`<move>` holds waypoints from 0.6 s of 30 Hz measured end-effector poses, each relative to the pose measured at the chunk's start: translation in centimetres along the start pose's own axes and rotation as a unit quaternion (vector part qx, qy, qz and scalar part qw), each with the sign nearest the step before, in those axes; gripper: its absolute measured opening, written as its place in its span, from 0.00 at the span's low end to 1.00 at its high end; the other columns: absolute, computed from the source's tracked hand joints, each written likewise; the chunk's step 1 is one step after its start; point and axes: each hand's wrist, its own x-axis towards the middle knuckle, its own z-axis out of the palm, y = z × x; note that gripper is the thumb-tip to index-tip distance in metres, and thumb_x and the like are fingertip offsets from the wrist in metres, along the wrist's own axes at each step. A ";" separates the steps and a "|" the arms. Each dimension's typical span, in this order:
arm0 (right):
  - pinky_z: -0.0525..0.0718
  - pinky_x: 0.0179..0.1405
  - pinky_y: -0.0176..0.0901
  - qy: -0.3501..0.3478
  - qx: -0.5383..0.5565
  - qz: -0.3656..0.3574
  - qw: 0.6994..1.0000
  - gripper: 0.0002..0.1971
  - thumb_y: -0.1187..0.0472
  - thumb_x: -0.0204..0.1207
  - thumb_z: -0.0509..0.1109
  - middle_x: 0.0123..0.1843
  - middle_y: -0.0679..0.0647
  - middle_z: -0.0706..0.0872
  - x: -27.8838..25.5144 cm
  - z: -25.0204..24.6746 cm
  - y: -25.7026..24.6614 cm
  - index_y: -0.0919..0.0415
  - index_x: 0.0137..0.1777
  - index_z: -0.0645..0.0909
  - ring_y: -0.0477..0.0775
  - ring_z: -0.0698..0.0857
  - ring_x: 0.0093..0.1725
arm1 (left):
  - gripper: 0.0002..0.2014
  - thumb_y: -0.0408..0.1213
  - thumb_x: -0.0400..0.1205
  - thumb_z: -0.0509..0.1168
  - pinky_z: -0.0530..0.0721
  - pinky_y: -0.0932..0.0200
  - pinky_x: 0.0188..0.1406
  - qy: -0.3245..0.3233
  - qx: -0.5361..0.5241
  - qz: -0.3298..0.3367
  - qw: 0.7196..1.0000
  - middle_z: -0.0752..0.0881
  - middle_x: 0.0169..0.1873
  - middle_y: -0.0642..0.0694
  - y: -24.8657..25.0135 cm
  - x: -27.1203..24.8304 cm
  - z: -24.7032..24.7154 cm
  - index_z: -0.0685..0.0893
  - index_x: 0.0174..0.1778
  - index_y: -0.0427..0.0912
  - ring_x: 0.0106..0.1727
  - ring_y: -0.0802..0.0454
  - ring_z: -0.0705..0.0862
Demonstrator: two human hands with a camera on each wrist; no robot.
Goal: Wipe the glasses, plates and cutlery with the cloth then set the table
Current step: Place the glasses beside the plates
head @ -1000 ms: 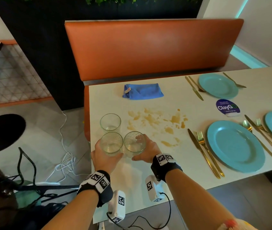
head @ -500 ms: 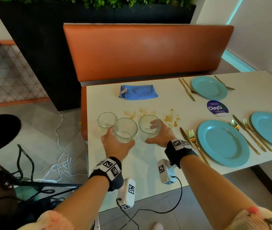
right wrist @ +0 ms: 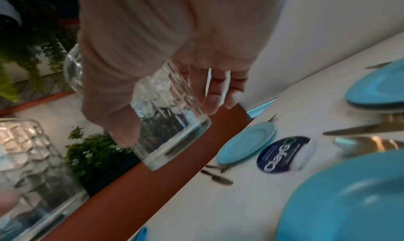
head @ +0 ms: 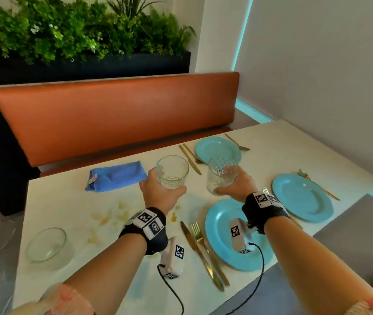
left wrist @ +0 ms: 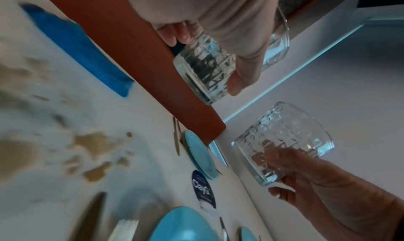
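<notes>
My left hand (head: 158, 192) grips a clear textured glass (head: 172, 171) (left wrist: 220, 68), held up above the middle of the table (head: 51, 201). My right hand (head: 238, 187) grips a second textured glass (head: 220, 176) (right wrist: 166, 118), raised just right of the first, over the near blue plate (head: 219, 237). A third glass (head: 46, 245) stands alone near the table's left edge. The folded blue cloth (head: 115, 176) lies at the far left side of the table. Two more blue plates sit at the far side (head: 217, 150) and at the right (head: 301, 196), each with gold cutlery (head: 203, 251) beside it.
Brown spill stains (head: 110, 218) mark the tabletop between the cloth and the near edge. A dark blue round coaster (right wrist: 282, 154) lies between the plates. An orange bench back (head: 117, 117) runs behind the table, with a planter of green plants (head: 67, 32) above it.
Both hands have lifted their glasses off the table and carried them right and farther away, towards the plates. The third glass stayed at the left edge. My view has swung up and right.
</notes>
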 end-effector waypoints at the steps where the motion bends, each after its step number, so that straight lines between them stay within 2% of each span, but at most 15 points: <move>1: 0.75 0.51 0.39 0.014 0.003 0.009 1.000 0.35 0.57 0.57 0.83 0.59 0.53 0.82 1.4 -1.4 0.9 0.54 0.65 0.74 0.53 0.80 0.55 | 0.38 0.38 0.63 0.81 0.72 0.59 0.63 -0.007 0.001 0.000 1.000 0.72 0.63 0.39 0.9 0.9 1.7 0.73 0.68 0.43 0.67 0.43 0.70; 4: 0.78 0.54 0.41 0.052 0.023 0.038 0.998 0.33 0.57 0.56 0.84 0.58 0.54 0.83 5.6 -5.0 3.8 0.53 0.62 0.75 0.54 0.81 0.56 | 0.38 0.39 0.63 0.80 0.72 0.60 0.61 -0.031 0.016 0.007 0.999 0.73 0.61 0.39 3.2 3.6 6.5 0.72 0.68 0.44 0.68 0.44 0.69; 8: 0.79 0.54 0.43 0.074 0.035 0.085 0.993 0.35 0.57 0.58 0.83 0.60 0.55 0.82 11.8 -9.5 8.2 0.58 0.66 0.74 0.54 0.80 0.58 | 0.38 0.38 0.64 0.79 0.70 0.62 0.57 -0.061 0.017 0.004 0.998 0.74 0.64 0.40 5.9 7.0 12.7 0.71 0.70 0.47 0.64 0.50 0.69; 11: 0.78 0.61 0.47 0.098 0.036 0.127 0.986 0.37 0.57 0.60 0.83 0.64 0.59 0.82 16.1 -12.0 11.7 0.62 0.68 0.73 0.59 0.80 0.64 | 0.39 0.39 0.65 0.80 0.72 0.58 0.62 -0.073 0.027 0.011 0.997 0.75 0.64 0.43 7.0 9.5 16.7 0.71 0.71 0.48 0.69 0.48 0.67; 14: 0.80 0.64 0.51 0.115 0.025 0.177 0.977 0.40 0.53 0.58 0.83 0.65 0.60 0.82 19.7 -13.5 14.9 0.61 0.70 0.71 0.61 0.80 0.64 | 0.39 0.40 0.64 0.80 0.72 0.54 0.66 -0.083 0.051 0.015 0.995 0.76 0.64 0.45 7.3 11.9 20.1 0.72 0.70 0.48 0.70 0.47 0.68; 18: 0.82 0.61 0.53 0.125 0.001 0.231 0.965 0.41 0.50 0.58 0.83 0.65 0.61 0.81 23.7 -14.4 18.6 0.59 0.70 0.70 0.64 0.80 0.64 | 0.39 0.42 0.62 0.81 0.77 0.52 0.65 -0.107 0.058 0.009 0.993 0.75 0.63 0.48 7.2 14.8 24.0 0.72 0.68 0.51 0.68 0.49 0.72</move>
